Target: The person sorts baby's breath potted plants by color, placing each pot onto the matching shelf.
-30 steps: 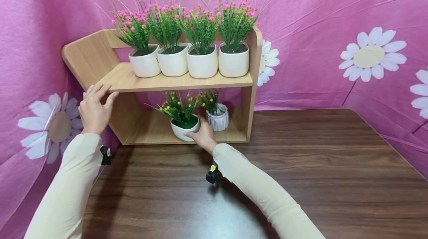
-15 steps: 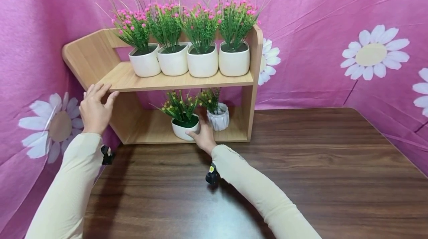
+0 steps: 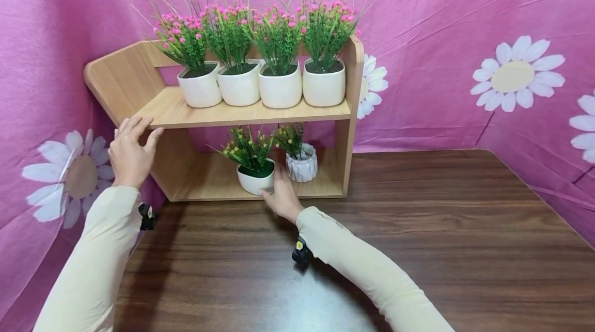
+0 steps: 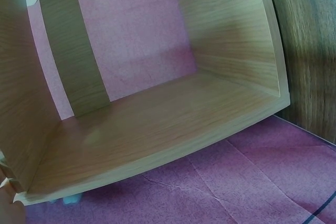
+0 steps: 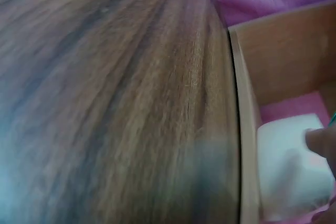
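My left hand (image 3: 132, 154) rests at the front left edge of the wooden shelf (image 3: 260, 116), its fingertips on the upper board and the thumb held apart. On the lower board stands a white flower pot (image 3: 255, 182) with a yellow-flowered plant. Beside its right side is my right hand (image 3: 283, 198), fingers mostly straight, thumb by the pot's lower front. The right wrist view shows the thumb (image 5: 321, 142) in front of the white pot. Just behind that hand stands a ribbed grey-white pot (image 3: 303, 167) with another small plant.
Several white pots (image 3: 281, 87) with pink-flowered plants line the upper board. The shelf's right side panel (image 3: 350, 130) stands on a brown wooden table (image 3: 441, 228). Pink cloth (image 3: 432, 17) printed with white daisies hangs behind and at the sides.
The flower pot, tilted in my right hand one second ago, now sits level on the lower board. The right hand has loosened and drawn slightly away. My left hand stays in place.
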`<state>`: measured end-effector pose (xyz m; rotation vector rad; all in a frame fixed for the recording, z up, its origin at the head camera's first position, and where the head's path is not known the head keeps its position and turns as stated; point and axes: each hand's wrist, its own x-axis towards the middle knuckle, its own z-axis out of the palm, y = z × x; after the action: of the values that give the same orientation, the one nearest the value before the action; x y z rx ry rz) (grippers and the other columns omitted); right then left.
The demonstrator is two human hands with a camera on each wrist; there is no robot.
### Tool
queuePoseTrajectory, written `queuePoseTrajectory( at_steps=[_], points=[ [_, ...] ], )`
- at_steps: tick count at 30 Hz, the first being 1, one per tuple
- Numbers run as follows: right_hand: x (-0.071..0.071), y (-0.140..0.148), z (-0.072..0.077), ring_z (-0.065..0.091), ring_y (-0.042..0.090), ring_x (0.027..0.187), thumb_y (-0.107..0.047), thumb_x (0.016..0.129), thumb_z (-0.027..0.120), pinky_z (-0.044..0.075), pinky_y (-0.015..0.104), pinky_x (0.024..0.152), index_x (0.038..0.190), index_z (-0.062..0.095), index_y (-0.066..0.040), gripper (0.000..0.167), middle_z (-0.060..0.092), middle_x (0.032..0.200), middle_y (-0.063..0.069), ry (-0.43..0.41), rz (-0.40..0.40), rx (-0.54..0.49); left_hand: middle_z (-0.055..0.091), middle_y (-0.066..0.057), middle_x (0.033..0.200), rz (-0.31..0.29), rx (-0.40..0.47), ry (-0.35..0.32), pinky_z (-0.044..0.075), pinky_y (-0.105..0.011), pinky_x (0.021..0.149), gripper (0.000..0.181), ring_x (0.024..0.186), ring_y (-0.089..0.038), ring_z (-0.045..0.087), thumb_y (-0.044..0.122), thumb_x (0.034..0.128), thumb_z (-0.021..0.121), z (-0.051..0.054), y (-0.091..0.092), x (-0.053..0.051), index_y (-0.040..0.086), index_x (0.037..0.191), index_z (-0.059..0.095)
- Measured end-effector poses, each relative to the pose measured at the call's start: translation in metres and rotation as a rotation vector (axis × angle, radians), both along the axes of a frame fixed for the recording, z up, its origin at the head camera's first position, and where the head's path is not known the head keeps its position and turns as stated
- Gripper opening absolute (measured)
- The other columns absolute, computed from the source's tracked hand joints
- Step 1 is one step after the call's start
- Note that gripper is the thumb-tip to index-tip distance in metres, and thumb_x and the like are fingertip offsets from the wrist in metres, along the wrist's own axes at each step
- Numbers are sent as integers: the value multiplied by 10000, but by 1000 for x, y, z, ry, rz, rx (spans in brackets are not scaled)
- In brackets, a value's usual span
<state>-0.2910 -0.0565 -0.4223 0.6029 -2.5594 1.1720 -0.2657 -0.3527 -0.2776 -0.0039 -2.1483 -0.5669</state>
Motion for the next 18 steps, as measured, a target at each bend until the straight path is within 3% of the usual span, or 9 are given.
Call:
queuePoseTrajectory(
  at_steps=[5,9,13,18],
  points=[
    [15,5,5,237,457,1389,-308,870,697,249,520,1127,1461,201,114,879,232,1498,336,34,54,238,599,-185,1273,-8,-1,4,260,-522,1123,363,1300,-358,451,214,887,692,0,0,1,29,1198,662],
    [26,6,8,143,430,1428,-403,913,623,249,548,1118,1495,187,51,858,122,1554,285,40,71,417,601,-186,1271,-9,-2,12,271,-517,1119,364,1294,-364,457,215,876,703,0,0,2,33,1189,669],
    [31,5,9,106,382,1450,-433,924,593,279,573,1095,1515,162,7,854,80,1578,237,63,81,510,599,-185,1276,-5,-6,19,273,-516,1118,365,1295,-363,457,222,876,704,0,0,1,34,1187,670],
    [28,6,9,63,338,1463,-444,927,584,252,579,1105,1524,97,-2,888,38,1593,198,43,105,549,599,-189,1274,-4,-10,26,278,-524,1114,366,1290,-370,461,220,874,706,0,-1,-1,29,1184,671]
  ],
)
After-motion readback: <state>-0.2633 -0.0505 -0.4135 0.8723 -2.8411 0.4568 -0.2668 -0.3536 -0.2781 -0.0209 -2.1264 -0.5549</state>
